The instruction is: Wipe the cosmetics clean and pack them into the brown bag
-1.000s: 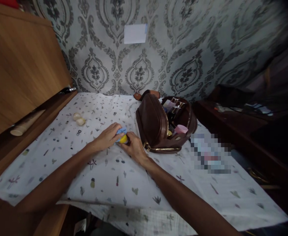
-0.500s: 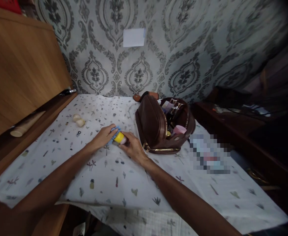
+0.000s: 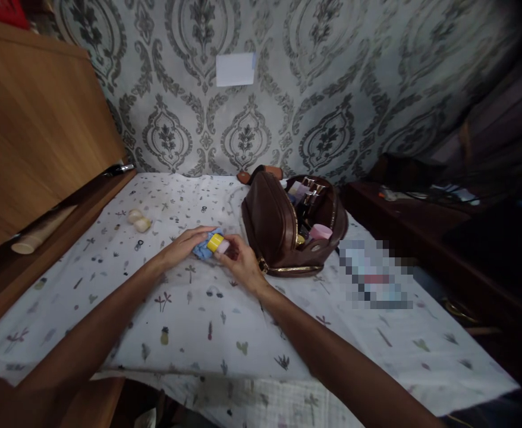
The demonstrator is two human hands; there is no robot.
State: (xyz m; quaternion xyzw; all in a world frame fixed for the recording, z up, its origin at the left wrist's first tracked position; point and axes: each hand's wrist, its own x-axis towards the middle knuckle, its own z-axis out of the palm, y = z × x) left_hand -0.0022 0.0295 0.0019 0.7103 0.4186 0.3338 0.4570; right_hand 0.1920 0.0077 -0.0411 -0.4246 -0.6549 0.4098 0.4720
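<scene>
My right hand (image 3: pixel 239 261) pinches a small bottle (image 3: pixel 219 244) with a yellow band and pale end, held just above the patterned white cloth (image 3: pixel 207 321). A light blue cloth (image 3: pixel 202 249) is pressed against the bottle's left side, gripped by my left hand (image 3: pixel 185 245). Both hands meet in the middle of the table. Directly to their right stands an open brown leather pouch (image 3: pixel 274 220), unzipped, with a pink jar (image 3: pixel 321 232) and other cosmetics showing inside.
Two small pale round objects (image 3: pixel 138 221) lie on the cloth at the left. A cream tube (image 3: pixel 38 232) rests on the wooden ledge at far left. A blurred patch (image 3: pixel 374 279) sits right of the pouch. Dark furniture (image 3: pixel 443 238) borders the right side.
The bottle has turned in my hands, so its pale end and yellow band now show more. The blue cloth has slid from on top of the bottle to its left side.
</scene>
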